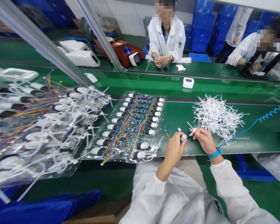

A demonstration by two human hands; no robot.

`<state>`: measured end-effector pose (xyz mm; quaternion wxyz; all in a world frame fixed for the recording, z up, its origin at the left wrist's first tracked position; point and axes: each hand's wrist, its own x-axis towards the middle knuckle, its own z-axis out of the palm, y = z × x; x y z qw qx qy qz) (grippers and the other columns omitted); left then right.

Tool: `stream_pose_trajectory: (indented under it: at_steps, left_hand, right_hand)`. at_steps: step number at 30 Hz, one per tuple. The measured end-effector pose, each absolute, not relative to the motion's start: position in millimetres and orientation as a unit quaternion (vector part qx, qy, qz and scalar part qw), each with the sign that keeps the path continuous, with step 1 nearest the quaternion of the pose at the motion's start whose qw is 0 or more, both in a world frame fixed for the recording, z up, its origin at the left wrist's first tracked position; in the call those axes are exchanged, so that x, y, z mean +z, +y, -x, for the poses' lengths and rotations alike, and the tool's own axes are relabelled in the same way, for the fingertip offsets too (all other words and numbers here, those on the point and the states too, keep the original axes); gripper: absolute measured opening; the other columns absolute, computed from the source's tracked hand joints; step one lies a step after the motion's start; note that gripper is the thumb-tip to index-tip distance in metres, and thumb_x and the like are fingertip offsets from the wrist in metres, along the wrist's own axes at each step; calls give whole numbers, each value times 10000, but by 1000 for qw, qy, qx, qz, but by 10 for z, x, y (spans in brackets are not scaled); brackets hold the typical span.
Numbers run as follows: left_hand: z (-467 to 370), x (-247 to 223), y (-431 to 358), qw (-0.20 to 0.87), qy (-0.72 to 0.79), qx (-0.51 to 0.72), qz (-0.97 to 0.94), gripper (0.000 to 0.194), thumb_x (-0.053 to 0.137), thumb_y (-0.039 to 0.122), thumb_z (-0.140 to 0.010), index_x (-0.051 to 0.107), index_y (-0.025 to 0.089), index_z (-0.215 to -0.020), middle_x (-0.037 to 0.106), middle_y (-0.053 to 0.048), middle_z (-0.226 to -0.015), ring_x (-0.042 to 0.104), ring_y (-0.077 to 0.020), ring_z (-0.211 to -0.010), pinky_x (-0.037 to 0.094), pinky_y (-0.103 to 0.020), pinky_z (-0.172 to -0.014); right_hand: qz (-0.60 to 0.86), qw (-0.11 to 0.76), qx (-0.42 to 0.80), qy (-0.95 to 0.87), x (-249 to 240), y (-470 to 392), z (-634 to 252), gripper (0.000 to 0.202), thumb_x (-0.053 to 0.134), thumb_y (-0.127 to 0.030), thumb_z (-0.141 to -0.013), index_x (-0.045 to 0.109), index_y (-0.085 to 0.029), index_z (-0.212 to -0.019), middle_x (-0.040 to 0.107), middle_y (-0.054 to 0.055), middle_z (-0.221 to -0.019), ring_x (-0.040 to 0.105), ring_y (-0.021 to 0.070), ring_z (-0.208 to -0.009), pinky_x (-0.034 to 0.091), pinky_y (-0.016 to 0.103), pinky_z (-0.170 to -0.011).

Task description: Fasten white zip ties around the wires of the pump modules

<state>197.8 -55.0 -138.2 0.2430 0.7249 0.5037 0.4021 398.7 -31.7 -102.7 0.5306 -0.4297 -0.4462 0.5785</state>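
Head view: the left hand [174,147] pinched a small cylindrical motor [184,137], held off the near-left side of the pile of white tubing pieces [216,115]. Its pale end showed, tipped toward the right hand [204,140]; fingers hid the rest, so its long axis was only partly readable. The right hand, nearer the pile, pinched a white tubing piece [193,132] at the pile's near-left edge, slanting down toward the motor, just beside it, apparently not touching. Thin wires [167,134] ran leftward, away from the pile, over the table [178,112].
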Motion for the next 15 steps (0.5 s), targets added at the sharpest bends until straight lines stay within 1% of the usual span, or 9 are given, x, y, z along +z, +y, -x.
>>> stream_pose_trajectory:
  at_steps: [2,5,7,9,12,15]
  left_hand:
    - [-1986,-1390,-560,239,515,394,-723,253,563,248,-1122,595,205,-1369,751,-120,-1231,745,-277,-1096,583,-411,-968]
    - [-2000,-1365,-575,234,522,382,-726,294,503,223,-1136,601,211,-1413,751,-124,-1264,736,-282,-1131,571,-419,-995]
    - [-2000,-1329,-579,240,514,366,-738,314,484,206,-1146,611,237,-1432,744,-105,-1286,725,-271,-1169,558,-405,-1014]
    - [-1992,-1296,-582,245,506,345,-752,278,521,223,-1152,633,259,-1404,745,-78,-1269,722,-262,-1169,548,-390,-1000]
    - [-1976,-1276,-592,245,501,329,-762,219,586,270,-1150,651,258,-1359,755,-59,-1241,722,-257,-1149,531,-378,-967]
    - [-1973,-1276,-611,227,503,327,-767,183,551,277,-1170,684,253,-1293,756,-50,-1170,715,-247,-1082,509,-372,-942]
  right_hand:
    - [429,526,577,-453,-1002,-327,-3994,382,936,-570,-842,786,-239,-722,776,84,-1013,620,218,-778,541,376,-731]
    - [440,496,597,-452,-975,-356,-3993,385,931,-593,-842,817,-236,-755,761,74,-937,598,210,-750,510,367,-716]
    - [460,465,618,-437,-970,-387,-3973,385,932,-605,-839,841,-233,-806,772,72,-902,604,209,-751,500,359,-719]
    - [480,451,629,-414,-970,-422,-3939,390,944,-611,-822,850,-232,-832,784,69,-888,615,205,-762,498,349,-728]
    - [499,463,623,-385,-961,-471,-3887,386,960,-597,-801,844,-230,-821,787,58,-884,618,191,-771,490,325,-718]
    - [509,474,615,-372,-932,-514,-3858,379,965,-579,-797,832,-224,-805,782,53,-870,627,183,-773,482,308,-698]
